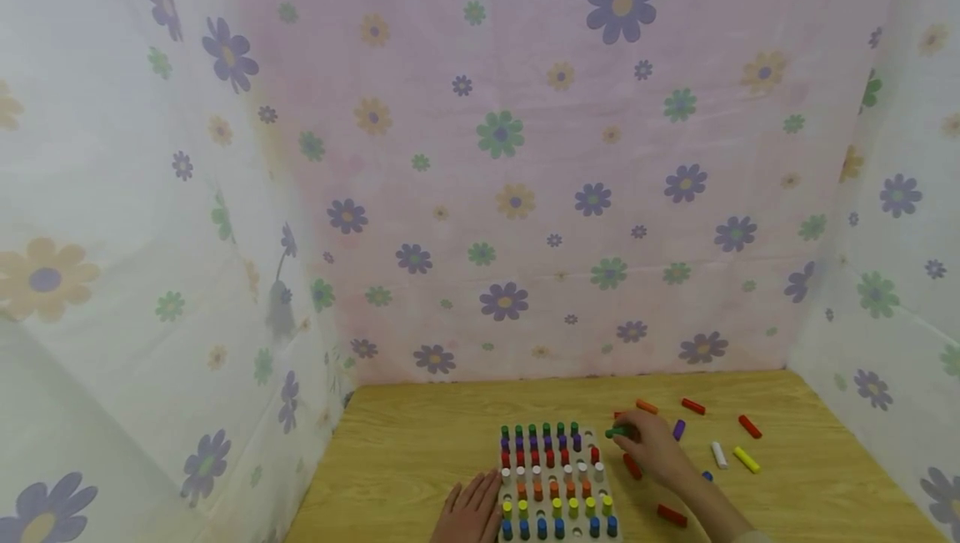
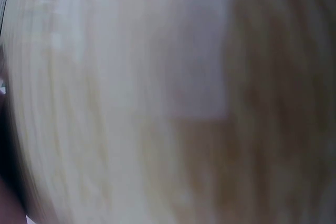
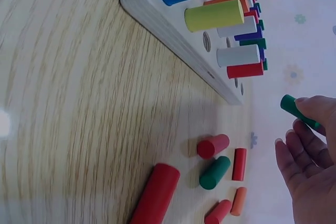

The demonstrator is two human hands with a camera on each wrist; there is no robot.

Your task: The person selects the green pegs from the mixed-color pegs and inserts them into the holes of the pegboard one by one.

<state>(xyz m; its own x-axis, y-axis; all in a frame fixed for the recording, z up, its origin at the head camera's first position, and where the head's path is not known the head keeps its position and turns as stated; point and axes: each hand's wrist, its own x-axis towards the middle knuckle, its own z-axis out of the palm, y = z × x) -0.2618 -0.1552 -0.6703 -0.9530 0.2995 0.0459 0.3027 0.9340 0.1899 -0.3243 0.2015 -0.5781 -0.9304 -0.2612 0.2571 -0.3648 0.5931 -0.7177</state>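
My right hand (image 1: 651,445) pinches a green peg (image 3: 295,108) between thumb and finger, held beside the far right corner of the pegboard (image 1: 592,436). The board carries rows of upright pegs: green at the back, then purple, red, white, orange, yellow and blue in front. An uncovered hole shows at the right end of the green row, and a few other rows have bare holes too. My left hand (image 1: 472,510) lies flat with straight fingers at the board's left edge. The left wrist view is blurred and shows mostly table surface.
Loose pegs lie on the wooden table (image 1: 405,443) to the right: several red, among them one red peg (image 1: 672,515) near the front, plus an orange peg (image 1: 647,406), a purple peg (image 1: 678,429), a white peg (image 1: 719,455) and a yellow peg (image 1: 746,460). Flowered cloth (image 1: 502,218) surrounds the table.
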